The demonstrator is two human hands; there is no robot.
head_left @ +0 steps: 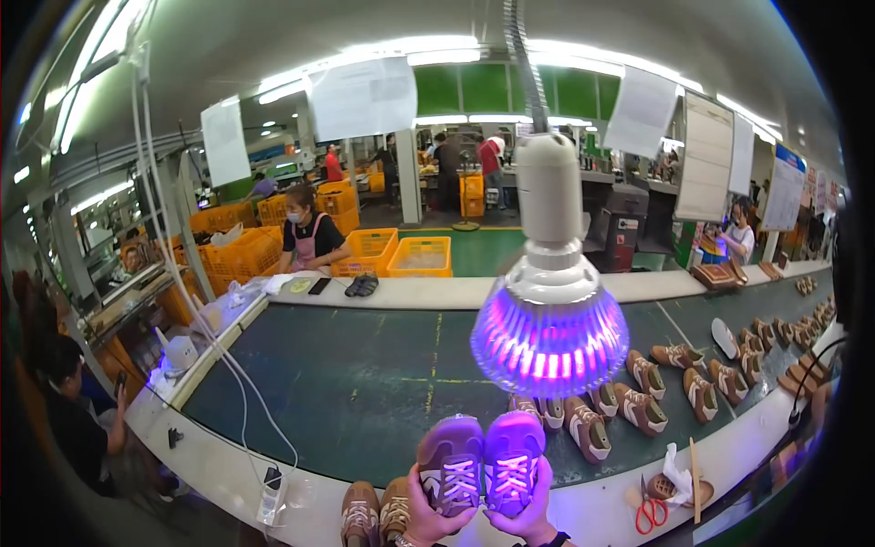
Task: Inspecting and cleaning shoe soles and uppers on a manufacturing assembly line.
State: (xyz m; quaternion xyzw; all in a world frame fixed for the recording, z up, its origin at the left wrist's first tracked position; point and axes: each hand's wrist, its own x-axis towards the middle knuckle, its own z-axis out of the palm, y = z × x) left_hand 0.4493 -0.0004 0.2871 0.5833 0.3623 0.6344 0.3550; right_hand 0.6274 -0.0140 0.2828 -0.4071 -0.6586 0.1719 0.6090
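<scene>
Bottom centre of the frame: left hand [427, 510], metal band at wrist; grasps the brown left shoe [451, 469] by its side and heel. Right hand [530, 510], dark wristband; grasps the matching right shoe [513, 465] likewise. Both held side by side, toes away, white laces up, tinted violet.

Centre, above the pair: hanging lamp [551, 337], white socket, ribbed bulb, glows violet.

Bottom edge, left of the left hand: two brown shoes [361, 518], together. Farther left: white power strip [272, 503].

Lower right, on the pale ledge: red-handled scissors [648, 500]; brown shoe [698, 492] with white paper [674, 474]; wooden stick [695, 479].

Across the middle: dark green conveyor belt [355, 365]; on its right part, many brown-and-white shoes [638, 408].

Upper left of centre, beyond the belt: masked co-worker [308, 232] in pink apron; yellow crates [420, 258] beside.

Top: hanging white sheets [363, 98].
</scene>
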